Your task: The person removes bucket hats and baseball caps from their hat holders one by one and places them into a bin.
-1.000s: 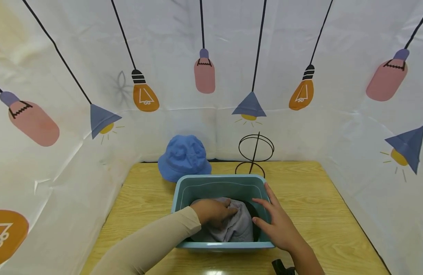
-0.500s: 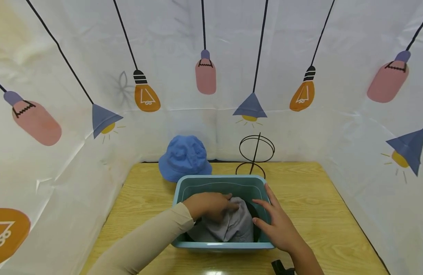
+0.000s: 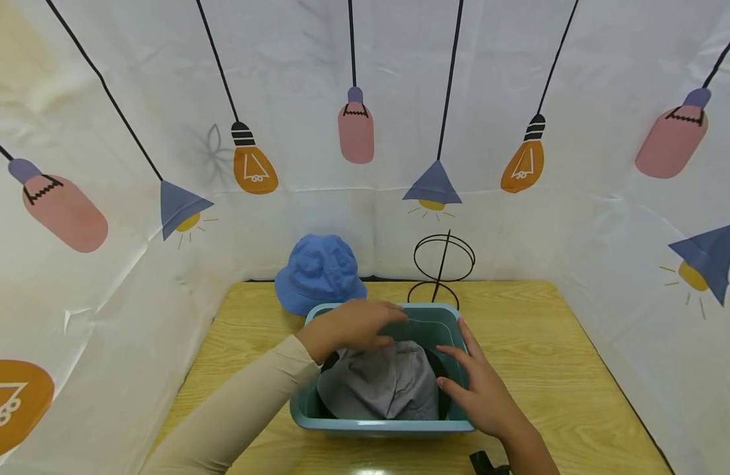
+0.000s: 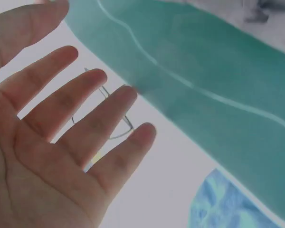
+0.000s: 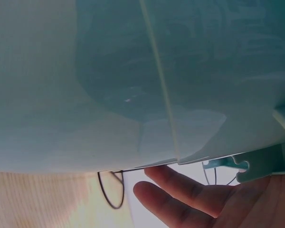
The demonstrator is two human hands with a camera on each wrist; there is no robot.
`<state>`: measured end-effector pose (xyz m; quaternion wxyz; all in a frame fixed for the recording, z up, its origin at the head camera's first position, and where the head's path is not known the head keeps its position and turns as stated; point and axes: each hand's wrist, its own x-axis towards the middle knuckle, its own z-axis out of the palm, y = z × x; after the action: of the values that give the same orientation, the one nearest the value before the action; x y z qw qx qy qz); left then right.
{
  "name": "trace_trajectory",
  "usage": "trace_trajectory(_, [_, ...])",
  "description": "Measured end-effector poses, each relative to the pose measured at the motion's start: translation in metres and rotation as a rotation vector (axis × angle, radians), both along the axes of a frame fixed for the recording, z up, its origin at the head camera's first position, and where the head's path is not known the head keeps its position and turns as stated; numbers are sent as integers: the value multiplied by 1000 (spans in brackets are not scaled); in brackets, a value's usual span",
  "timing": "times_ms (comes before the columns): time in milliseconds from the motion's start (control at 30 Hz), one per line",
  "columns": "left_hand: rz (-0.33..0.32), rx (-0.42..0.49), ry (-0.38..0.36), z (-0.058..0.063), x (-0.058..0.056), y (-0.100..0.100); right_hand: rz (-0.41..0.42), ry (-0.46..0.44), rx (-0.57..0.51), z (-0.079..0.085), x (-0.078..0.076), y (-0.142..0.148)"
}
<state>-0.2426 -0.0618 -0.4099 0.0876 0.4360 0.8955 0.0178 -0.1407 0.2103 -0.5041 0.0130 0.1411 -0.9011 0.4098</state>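
A pale teal plastic bin point(image 3: 382, 425) stands at the front middle of the table in the head view. Inside lies a crumpled grey hat point(image 3: 394, 382), with something black showing around its edge. My left hand point(image 3: 355, 323) hovers over the bin's back left part, above and behind the hat. In the left wrist view its palm faces the camera, fingers straight and holding nothing. My right hand point(image 3: 480, 389) grips the bin's right rim, thumb and one finger on the inner side. Two fingers point(image 5: 175, 204) show outside the wall in the right wrist view.
Behind the bin, a blue bucket hat point(image 3: 320, 274) sits at the back left of the wooden table point(image 3: 537, 343). To its right stands a black wire stand point(image 3: 442, 264). A small black object point(image 3: 486, 464) is at the front edge, by the right wrist. White printed sheeting surrounds the table.
My left hand has come off the grey hat, moving up and back towards the bin's far left rim. More of the hat shows now. The right hand keeps its hold on the rim.
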Motion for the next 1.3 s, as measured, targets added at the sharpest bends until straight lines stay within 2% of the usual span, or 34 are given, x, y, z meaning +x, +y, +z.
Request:
trace_trajectory(400, [163,74,118,18,-26,-26,0,10,8,0,1,0])
trace_trajectory(600, [260,42,186,22,-41,-38,2,19,13,1,0,0])
trace_trajectory(800, [316,41,188,22,-47,-46,7,0,26,0,0,1])
trace_trajectory(1000, [370,75,242,19,-59,-55,0,1,25,-1,1,0])
trace_trajectory(1300, [564,148,264,8,-81,-81,3,4,29,0,1,-1])
